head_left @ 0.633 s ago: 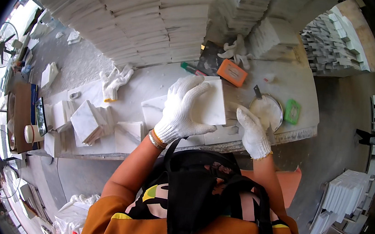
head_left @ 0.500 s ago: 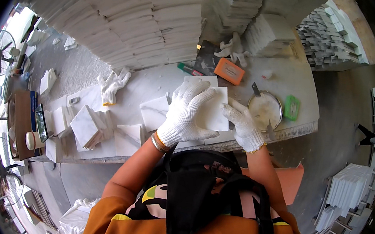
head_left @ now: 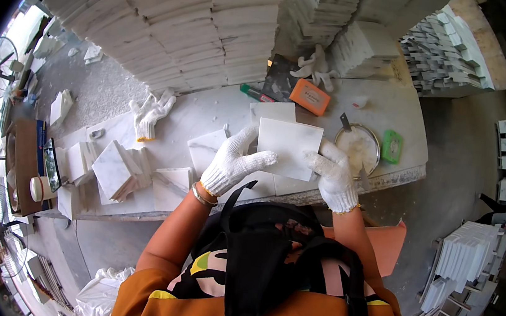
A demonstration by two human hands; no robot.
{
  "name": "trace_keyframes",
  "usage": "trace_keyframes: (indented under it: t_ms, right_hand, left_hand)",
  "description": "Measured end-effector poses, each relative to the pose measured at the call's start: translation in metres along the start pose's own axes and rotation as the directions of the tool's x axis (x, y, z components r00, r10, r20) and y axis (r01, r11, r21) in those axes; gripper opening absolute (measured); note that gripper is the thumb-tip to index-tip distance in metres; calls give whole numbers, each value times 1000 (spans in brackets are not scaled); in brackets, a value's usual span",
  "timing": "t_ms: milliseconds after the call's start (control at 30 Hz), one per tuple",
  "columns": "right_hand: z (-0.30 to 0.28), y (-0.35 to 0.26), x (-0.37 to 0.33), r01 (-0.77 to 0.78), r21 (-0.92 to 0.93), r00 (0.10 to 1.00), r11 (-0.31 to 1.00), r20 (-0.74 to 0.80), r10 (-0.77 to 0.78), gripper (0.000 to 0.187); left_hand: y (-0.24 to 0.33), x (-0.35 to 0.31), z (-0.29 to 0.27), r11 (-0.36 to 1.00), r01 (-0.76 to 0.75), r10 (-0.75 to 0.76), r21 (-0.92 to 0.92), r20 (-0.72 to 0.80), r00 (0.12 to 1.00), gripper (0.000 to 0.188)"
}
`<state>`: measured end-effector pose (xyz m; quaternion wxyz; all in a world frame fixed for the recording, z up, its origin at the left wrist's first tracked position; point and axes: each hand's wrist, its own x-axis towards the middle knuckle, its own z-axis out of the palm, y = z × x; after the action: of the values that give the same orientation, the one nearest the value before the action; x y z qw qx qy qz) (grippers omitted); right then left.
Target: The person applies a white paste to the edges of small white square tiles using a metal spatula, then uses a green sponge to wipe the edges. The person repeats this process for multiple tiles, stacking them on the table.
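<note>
Between my two gloved hands is a square white marble tile (head_left: 288, 148), raised and tilted above the workbench. My left hand (head_left: 232, 163) grips its left side, thumb across the face and fingers partly hidden behind. On the opposite edge my right hand (head_left: 333, 178) pinches the tile between thumb and fingers. Another white tile (head_left: 272, 111) lies just behind the held one. To the right sits a round metal bowl (head_left: 358, 148) of whitish paste with a putty knife (head_left: 344, 121) at its rim. A grey-veined tile (head_left: 207, 147) rests left of my left hand.
Tall stacks of tiles (head_left: 174, 24) wall the back. An orange box (head_left: 310, 96), a green marker (head_left: 254, 92), a green block (head_left: 392, 146) and spare gloves (head_left: 150, 114) lie around the bench. Leaning tiles (head_left: 120, 171) stand left. A person (head_left: 501, 214) is far right.
The tile has been turned so its face is squarer to me. My left hand has slid from over its face to its left edge; my right hand still holds the right side.
</note>
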<state>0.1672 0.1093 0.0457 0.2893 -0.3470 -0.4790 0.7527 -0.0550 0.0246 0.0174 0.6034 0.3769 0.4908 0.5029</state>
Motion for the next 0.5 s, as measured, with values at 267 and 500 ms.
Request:
trace_keyframes:
  t_ms: [267,500]
  right_hand:
    - [-3,-15,-5,-74,-186,997,980,-32,70,36]
    - [-2,-32,11,153,-298,977,942,-97,-190,35]
  left_hand:
    - [10,-6,20,999,-45,39,-22,-213,976,35]
    - [9,-5,26,989,-89,114,121,-223,968,33]
